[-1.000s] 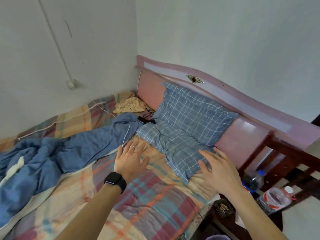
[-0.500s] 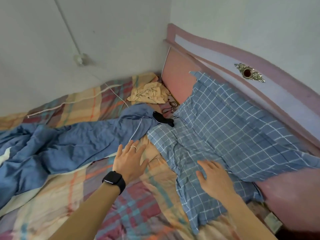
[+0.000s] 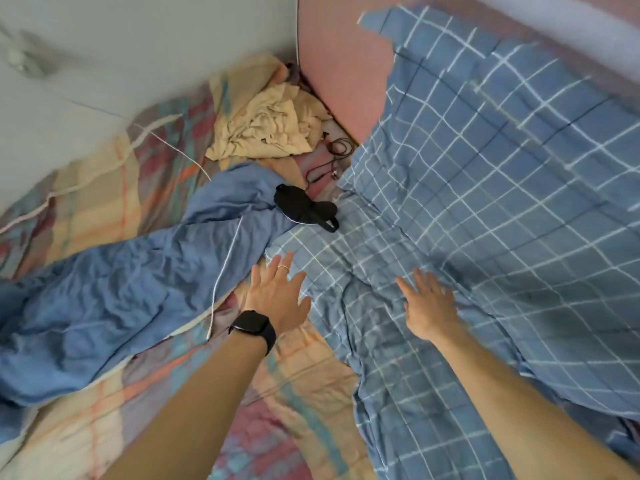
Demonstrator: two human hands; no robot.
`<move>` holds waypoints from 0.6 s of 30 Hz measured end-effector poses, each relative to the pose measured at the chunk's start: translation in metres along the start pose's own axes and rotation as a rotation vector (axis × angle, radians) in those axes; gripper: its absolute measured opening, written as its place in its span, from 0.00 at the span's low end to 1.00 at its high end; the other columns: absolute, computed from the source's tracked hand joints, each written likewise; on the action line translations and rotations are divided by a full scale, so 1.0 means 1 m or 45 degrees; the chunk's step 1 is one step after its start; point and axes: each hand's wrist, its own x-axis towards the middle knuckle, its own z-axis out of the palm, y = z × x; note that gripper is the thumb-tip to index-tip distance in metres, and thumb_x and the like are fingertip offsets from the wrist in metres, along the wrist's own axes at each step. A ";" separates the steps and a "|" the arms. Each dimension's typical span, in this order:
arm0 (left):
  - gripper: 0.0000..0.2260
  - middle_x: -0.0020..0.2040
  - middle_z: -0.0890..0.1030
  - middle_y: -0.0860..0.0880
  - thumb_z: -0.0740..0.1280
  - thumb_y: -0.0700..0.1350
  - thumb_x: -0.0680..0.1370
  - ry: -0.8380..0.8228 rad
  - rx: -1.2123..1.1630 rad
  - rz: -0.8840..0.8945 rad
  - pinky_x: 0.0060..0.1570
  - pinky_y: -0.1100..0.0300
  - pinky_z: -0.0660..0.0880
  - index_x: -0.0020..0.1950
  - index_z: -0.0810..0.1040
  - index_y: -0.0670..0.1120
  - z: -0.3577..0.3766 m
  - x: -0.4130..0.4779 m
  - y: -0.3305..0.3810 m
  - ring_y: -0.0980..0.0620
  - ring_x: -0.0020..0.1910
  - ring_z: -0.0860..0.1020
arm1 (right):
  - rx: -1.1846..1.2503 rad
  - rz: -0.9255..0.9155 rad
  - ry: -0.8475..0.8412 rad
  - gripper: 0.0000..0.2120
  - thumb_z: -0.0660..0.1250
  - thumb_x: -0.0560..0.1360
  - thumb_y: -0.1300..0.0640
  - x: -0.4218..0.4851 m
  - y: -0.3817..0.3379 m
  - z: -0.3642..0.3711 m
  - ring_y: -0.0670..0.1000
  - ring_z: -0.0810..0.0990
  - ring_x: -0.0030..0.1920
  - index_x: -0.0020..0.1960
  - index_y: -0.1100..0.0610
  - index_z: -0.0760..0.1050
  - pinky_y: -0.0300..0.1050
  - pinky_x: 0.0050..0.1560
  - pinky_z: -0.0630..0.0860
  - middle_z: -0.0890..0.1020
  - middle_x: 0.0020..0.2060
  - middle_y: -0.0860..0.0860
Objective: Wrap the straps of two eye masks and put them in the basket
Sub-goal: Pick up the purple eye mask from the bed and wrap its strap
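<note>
Bed w/ plaid sheet (image 3: 104,188) carries a rumpled blue blanket (image 3: 114,299), checked blue pillows (image 3: 502,209), crumpled cream cloth (image 3: 266,129), black cord (image 3: 329,157) & black eye mask (image 3: 303,207) btwn blanket & pillows.

One head-worn camera looks steeply down and forward over the bed (image 3: 166,403), close above it, facing the pink headboard (image 3: 346,74) at the corner of the wall.

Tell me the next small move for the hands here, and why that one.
Probably reach the left hand forward to pick up the black eye mask. It lies free where the blue blanket meets the checked pillow, just beyond the left fingertips. Both hands are open and empty; the right hand rests farther off. No second mask or basket is in view.
</note>
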 end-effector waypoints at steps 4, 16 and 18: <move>0.23 0.80 0.58 0.44 0.62 0.54 0.79 0.077 0.012 0.016 0.75 0.38 0.55 0.72 0.65 0.48 0.005 0.078 0.008 0.42 0.78 0.56 | 0.106 0.025 -0.047 0.36 0.60 0.79 0.62 0.034 0.016 0.036 0.56 0.44 0.81 0.81 0.48 0.46 0.68 0.75 0.56 0.45 0.82 0.52; 0.21 0.50 0.83 0.41 0.61 0.34 0.75 0.362 -0.058 0.091 0.40 0.50 0.71 0.65 0.74 0.49 0.002 0.167 0.027 0.35 0.43 0.80 | 0.212 -0.018 -0.016 0.35 0.59 0.80 0.62 0.059 0.032 0.060 0.55 0.43 0.81 0.81 0.47 0.48 0.67 0.75 0.55 0.44 0.82 0.51; 0.18 0.49 0.83 0.42 0.62 0.37 0.76 0.351 -0.284 0.055 0.36 0.50 0.75 0.63 0.76 0.52 -0.014 0.132 0.030 0.36 0.42 0.80 | 0.203 -0.012 -0.056 0.34 0.59 0.80 0.61 0.057 0.031 0.052 0.55 0.42 0.81 0.81 0.47 0.48 0.67 0.76 0.53 0.44 0.82 0.51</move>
